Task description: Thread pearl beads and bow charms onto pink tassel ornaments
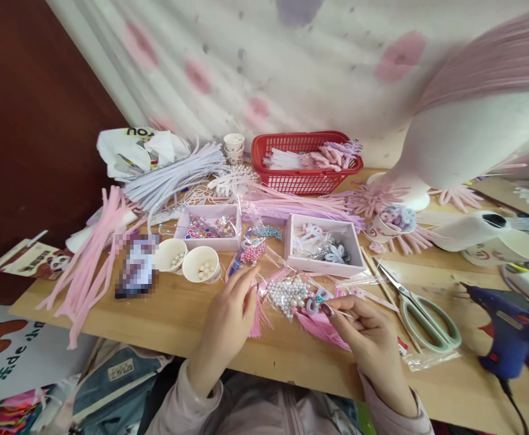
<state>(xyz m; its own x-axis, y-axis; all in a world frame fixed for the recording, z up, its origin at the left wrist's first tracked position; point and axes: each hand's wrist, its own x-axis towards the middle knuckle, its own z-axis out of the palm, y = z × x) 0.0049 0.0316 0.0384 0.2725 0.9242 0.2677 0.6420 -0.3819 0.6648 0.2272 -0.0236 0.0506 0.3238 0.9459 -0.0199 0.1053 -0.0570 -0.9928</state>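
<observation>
My left hand [228, 317] rests on the wooden table [164, 323] with its fingers bent down onto a pink tassel [256, 314]; what they grip is hidden. My right hand [367, 335] is closed in a pinch on a small lilac and blue ornament [315, 301] with a thin wire. Under it lies a pink tassel bundle [321, 329]. Between my hands sits a clear bag of white pearl beads [288, 294].
Paper cups with beads [201, 266], two pink trays [325, 244] of trinkets, a red basket [305, 160], pink and white pipe cleaners [92, 254], green scissors [421, 314], a blue glue gun [506, 329] and a white mannequin head [464, 139] crowd the table.
</observation>
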